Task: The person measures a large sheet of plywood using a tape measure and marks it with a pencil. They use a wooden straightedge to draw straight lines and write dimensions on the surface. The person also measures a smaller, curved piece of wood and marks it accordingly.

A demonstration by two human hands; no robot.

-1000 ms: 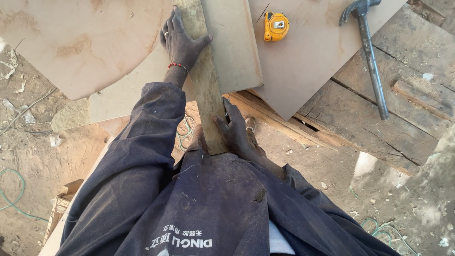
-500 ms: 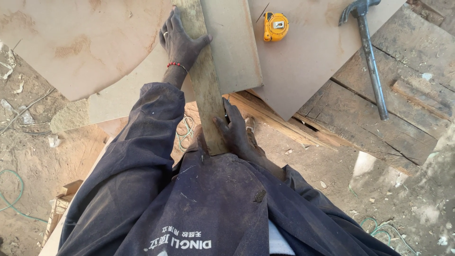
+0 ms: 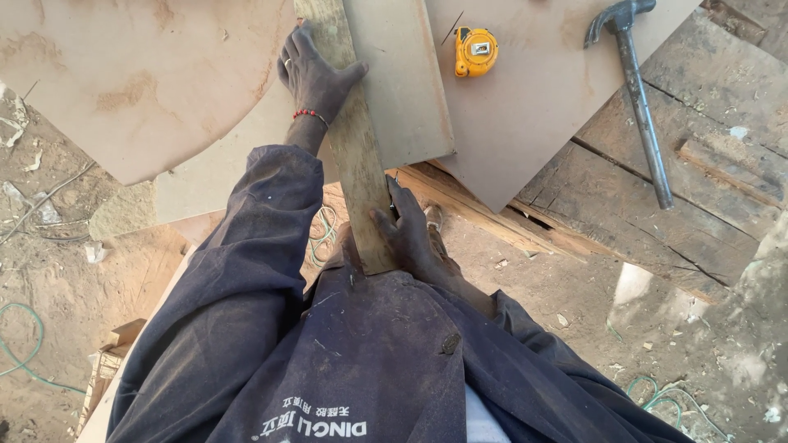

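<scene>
A long narrow wooden plank (image 3: 359,156) runs from my chest out over flat brown boards (image 3: 394,90). My left hand (image 3: 314,75) presses flat on the plank's far part, fingers spread, a red bead band on the wrist. My right hand (image 3: 409,234) grips the plank's near end close to my body, thumb on its top face. I wear a dark blue work jacket (image 3: 328,353).
A yellow tape measure (image 3: 476,51) lies on the board to the right. A steel claw hammer (image 3: 639,98) lies further right across rough wooden planks (image 3: 657,221). A large curved board (image 3: 139,74) lies left. Green cord (image 3: 25,353) and debris lie on the dirt ground.
</scene>
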